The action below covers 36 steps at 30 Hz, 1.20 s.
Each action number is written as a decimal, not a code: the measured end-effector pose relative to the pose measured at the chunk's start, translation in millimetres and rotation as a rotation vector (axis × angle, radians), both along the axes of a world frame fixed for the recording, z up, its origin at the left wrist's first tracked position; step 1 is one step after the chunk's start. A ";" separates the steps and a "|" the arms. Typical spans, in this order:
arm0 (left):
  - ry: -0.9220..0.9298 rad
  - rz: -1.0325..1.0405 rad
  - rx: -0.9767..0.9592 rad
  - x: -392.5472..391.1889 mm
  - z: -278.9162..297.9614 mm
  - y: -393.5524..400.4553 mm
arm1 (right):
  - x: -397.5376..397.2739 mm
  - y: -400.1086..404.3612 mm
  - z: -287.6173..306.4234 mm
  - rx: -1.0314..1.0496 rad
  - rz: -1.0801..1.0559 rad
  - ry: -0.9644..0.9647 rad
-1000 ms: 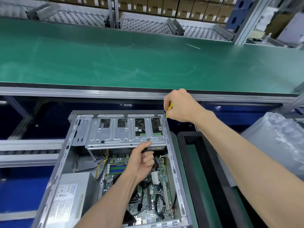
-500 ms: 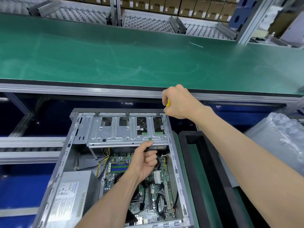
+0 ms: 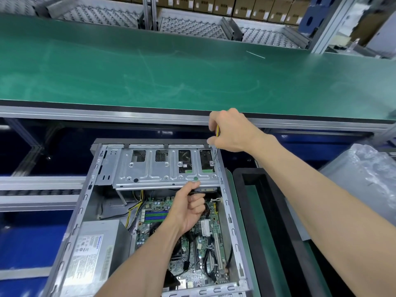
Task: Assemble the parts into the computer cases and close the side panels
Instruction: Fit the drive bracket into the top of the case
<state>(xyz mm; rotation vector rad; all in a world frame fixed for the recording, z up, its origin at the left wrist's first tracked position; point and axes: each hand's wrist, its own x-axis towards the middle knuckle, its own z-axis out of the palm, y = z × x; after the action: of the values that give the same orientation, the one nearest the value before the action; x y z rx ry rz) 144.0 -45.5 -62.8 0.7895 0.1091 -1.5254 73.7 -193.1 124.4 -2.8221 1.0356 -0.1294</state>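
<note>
The right hand (image 3: 230,130) grips a yellow-handled screwdriver (image 3: 216,144) on a screw at the drive cage (image 3: 165,168) corner of the open computer case (image 3: 225,202), while the left hand (image 3: 188,207) pinches the cage's front edge, so fastening looks under way and next needs steady downward turning.

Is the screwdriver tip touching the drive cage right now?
Touching. The head view shows the screwdriver, held in the right hand, with its tip meeting the drive cage at the right corner screw.

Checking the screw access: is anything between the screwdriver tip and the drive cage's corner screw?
Nothing visible. The right hand holds the screwdriver, whose tip sits on the drive cage corner. The left hand grips below the cage.
</note>
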 end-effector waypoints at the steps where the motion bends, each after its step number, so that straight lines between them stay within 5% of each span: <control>1: -0.001 -0.002 0.003 0.0 -0.1 -0.4 | -0.7 -1.3 0.6 0.026 0.017 -0.002; 20: 0.030 0.006 -0.009 0.3 0.5 -0.8 | -5.2 -2.8 -15.1 -0.011 0.017 -0.122; 36: 0.029 -0.005 -0.025 0.3 -2.1 -1.3 | 5.3 5.9 -2.7 -0.086 -0.004 0.031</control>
<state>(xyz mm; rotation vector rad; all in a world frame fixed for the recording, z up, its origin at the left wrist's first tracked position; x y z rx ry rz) 144.3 -46.8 -64.9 0.7483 0.1100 -1.5405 79.0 -187.2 121.8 -2.9085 1.0669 -0.1341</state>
